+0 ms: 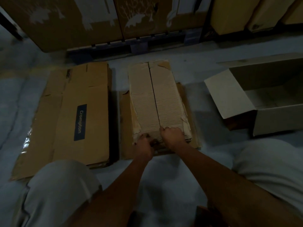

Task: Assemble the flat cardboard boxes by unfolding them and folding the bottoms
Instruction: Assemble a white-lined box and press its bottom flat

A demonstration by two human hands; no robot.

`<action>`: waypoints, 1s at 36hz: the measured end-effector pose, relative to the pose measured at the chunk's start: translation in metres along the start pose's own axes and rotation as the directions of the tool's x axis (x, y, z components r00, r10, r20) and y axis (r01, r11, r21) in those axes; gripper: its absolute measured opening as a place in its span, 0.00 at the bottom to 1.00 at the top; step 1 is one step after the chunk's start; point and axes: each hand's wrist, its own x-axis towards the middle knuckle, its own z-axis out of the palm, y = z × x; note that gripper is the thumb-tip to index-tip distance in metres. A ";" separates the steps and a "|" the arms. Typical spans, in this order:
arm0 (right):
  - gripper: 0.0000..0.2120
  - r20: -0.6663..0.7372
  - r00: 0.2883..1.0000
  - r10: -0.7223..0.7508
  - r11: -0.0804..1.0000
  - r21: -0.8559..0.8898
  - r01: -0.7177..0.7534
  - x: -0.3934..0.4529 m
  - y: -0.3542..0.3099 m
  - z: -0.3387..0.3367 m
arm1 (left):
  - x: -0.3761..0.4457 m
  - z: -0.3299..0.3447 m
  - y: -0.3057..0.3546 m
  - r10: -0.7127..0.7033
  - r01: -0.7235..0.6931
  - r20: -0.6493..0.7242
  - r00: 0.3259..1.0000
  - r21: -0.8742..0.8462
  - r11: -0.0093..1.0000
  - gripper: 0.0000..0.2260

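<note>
Here we have both hands on the near end of the flattened box (152, 99), left hand (144, 143) and right hand (172, 136) curled on its edge, its long axis running straight away from them toward the pallet (139, 45).

Both forearms are bare from the bottom edge of the frame up to the wrists; no sleeve, watch, band or ring shows on either. The left hand (144, 142) and right hand (172, 135) wear no gloves. Each leg is covered by light grey trousers (60, 185) of plain, loose cloth, creased over the knees, with no visible print, logo or pocket detail
</note>
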 end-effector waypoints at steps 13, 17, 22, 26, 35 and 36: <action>0.12 0.013 1.000 0.002 0.994 -0.107 -0.001 -0.004 -0.018 0.004 | -0.008 -0.004 -0.001 0.007 -0.001 0.063 0.998 -0.098 0.995 0.09; 0.13 0.049 0.998 0.031 0.994 -0.104 -0.026 -0.011 -0.020 0.007 | -0.012 -0.007 0.004 0.010 -0.002 0.059 0.998 -0.121 0.993 0.10; 0.15 -0.055 0.993 0.109 0.994 -0.021 -0.110 -0.008 -0.016 0.017 | -0.021 -0.012 0.008 0.047 -0.032 0.125 0.991 -0.117 0.993 0.19; 0.16 -0.097 0.980 0.174 0.978 0.132 -0.160 0.001 -0.009 0.032 | -0.018 -0.011 0.000 0.043 -0.030 0.133 0.990 -0.101 0.994 0.19; 0.12 -0.272 0.894 0.356 0.908 0.327 -0.261 -0.047 0.021 -0.029 | -0.014 -0.003 0.012 -0.055 0.055 0.074 0.996 -0.006 0.998 0.15; 0.11 -0.188 0.898 0.398 0.863 0.408 -0.297 -0.049 0.027 -0.029 | -0.015 -0.002 0.013 -0.058 0.058 0.071 0.996 0.003 0.998 0.15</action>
